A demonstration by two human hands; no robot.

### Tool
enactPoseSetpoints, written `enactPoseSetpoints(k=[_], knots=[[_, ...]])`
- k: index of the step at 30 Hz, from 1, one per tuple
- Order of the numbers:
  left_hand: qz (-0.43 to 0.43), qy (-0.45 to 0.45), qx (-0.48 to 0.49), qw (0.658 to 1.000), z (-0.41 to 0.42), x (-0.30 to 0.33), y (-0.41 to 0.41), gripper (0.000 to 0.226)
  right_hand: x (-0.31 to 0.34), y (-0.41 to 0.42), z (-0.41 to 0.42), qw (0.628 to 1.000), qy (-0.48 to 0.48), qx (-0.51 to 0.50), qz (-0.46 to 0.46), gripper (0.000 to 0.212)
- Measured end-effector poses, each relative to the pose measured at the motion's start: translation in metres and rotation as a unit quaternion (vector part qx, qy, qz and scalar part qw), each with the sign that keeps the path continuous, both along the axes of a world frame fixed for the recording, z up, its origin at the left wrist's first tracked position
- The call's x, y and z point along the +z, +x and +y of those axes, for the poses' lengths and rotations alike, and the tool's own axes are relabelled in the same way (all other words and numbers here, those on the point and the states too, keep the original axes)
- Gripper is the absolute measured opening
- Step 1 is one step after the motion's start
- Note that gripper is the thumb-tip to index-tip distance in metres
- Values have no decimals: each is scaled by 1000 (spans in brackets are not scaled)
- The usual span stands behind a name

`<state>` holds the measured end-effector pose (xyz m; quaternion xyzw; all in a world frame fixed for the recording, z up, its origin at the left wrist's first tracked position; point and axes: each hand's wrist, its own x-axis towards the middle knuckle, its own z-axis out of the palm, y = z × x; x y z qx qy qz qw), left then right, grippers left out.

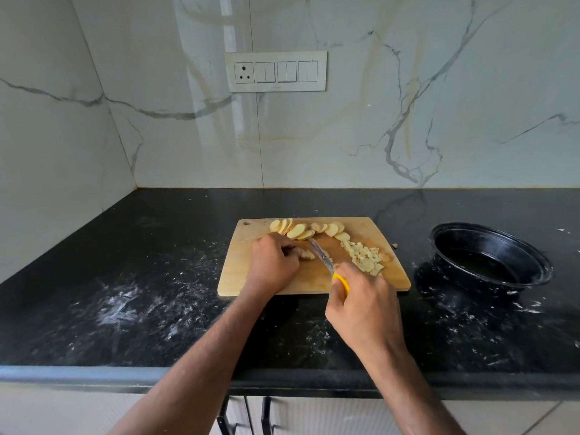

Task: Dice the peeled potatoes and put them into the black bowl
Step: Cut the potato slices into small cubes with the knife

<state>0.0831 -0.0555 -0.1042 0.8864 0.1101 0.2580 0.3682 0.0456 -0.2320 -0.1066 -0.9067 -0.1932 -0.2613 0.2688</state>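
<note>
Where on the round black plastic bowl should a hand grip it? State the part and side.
Grip the round black plastic bowl by its flared rim on the left side, nearest the wooden cutting board. The rim juts outward like a lip, and nothing stands between it and the board.

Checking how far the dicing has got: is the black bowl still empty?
Empty of potato: the black bowl shows only its dark inside, and the diced pieces lie on the cutting board.

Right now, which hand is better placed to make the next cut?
The right hand: it already grips the yellow-handled knife, blade beside the potato piece that the left hand steadies on the cutting board.
</note>
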Motion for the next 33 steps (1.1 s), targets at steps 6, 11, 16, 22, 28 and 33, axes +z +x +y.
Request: enactPoseSetpoints(k=[6, 11, 16, 22, 28, 33], knots=[[-43, -177, 22, 983, 11, 1, -3, 18, -1, -2, 6, 996, -77, 37, -28, 12], [-42, -175, 13, 984, 9, 1, -3, 18, -2, 1, 13, 992, -122, 35, -17, 14], [-36, -166, 12, 985, 10, 2, -3, 16, 0, -2, 7, 996, -76, -37, 20, 21], [-46, -218, 6, 975, 14, 2, -2, 18, -3, -4, 7, 995, -72, 62, -26, 15], [-63, -241, 6, 968, 15, 4, -6, 20, -4, -3, 6, 989, -105, 102, -25, 7], [-69, -273, 8, 960, 20, 1, -4, 23, -6, 0, 2, 991, -36, 126, -20, 14]])
